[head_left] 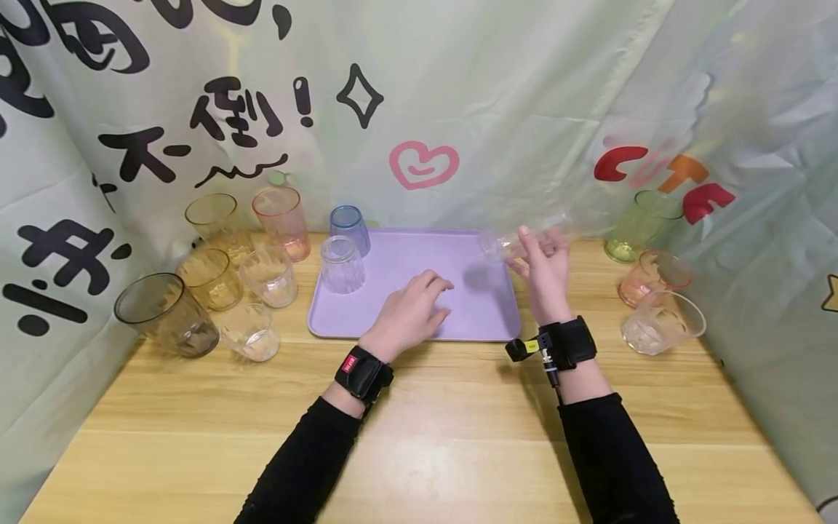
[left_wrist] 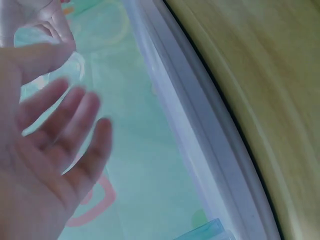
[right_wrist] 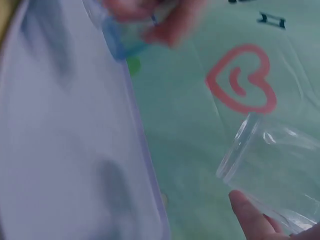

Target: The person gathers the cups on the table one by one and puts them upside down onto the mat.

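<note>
R hand (head_left: 548, 273) has thumb + fingers round a clear glass (right_wrist: 282, 162), tipped on its side above far R corner of purple tray (head_left: 419, 251). L hand (head_left: 409, 309) over mid-tray, fingers loosely bent, nothing held. Blue glass (head_left: 351, 231) + ribbed glass (head_left: 343, 269) at tray's L end; other glasses (head_left: 209, 280) on desk (head_left: 425, 451), L + R.

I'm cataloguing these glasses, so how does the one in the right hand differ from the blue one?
The clear glass has no tint, while the blue glass is coloured. The clear glass is tipped sideways in the right hand; the blue glass stands on the purple tray. Both are see-through.
</note>
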The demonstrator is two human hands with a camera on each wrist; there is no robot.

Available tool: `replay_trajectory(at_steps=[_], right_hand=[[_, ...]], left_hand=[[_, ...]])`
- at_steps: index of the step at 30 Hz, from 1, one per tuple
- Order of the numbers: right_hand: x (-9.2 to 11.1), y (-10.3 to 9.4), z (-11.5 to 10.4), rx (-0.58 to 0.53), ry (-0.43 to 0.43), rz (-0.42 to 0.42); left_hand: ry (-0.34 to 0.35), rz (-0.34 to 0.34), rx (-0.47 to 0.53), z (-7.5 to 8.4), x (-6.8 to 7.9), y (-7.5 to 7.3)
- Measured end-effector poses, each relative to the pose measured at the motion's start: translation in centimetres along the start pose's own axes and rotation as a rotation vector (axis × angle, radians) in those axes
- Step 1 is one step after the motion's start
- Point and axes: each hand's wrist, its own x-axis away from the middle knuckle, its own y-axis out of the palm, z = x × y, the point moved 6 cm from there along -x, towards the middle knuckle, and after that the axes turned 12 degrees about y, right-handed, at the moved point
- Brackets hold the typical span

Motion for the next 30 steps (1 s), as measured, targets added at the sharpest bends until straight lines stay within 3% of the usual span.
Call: replay_trajectory(at_steps=[7,14,18,23,30], right_hand=[[1.4,2.0,2.3,-0.004,0.073,-0.104],[3.3,3.8,4.5,0.028,0.169,-0.234],[4.1,4.8,5.3,0.041,0.198,-0.299],[4.7,5.9,6.1,0.054,0.224,-0.376],[4.8,7.0,7.0,0.023,0.307,-0.4]], left_hand=[[0.038,0.267,-0.022,0.1,-0.2,-1.7],[0.092,0.417,0.045,0.4,-0.4,-2.3],[0.123,0.463,0.076,0.6,-0.3,-2.4],[0.107,0.47,0.067,0.4,-0.3,-2.4],[0.115,0.488,0.063,0.1,0.0,-3.3]])
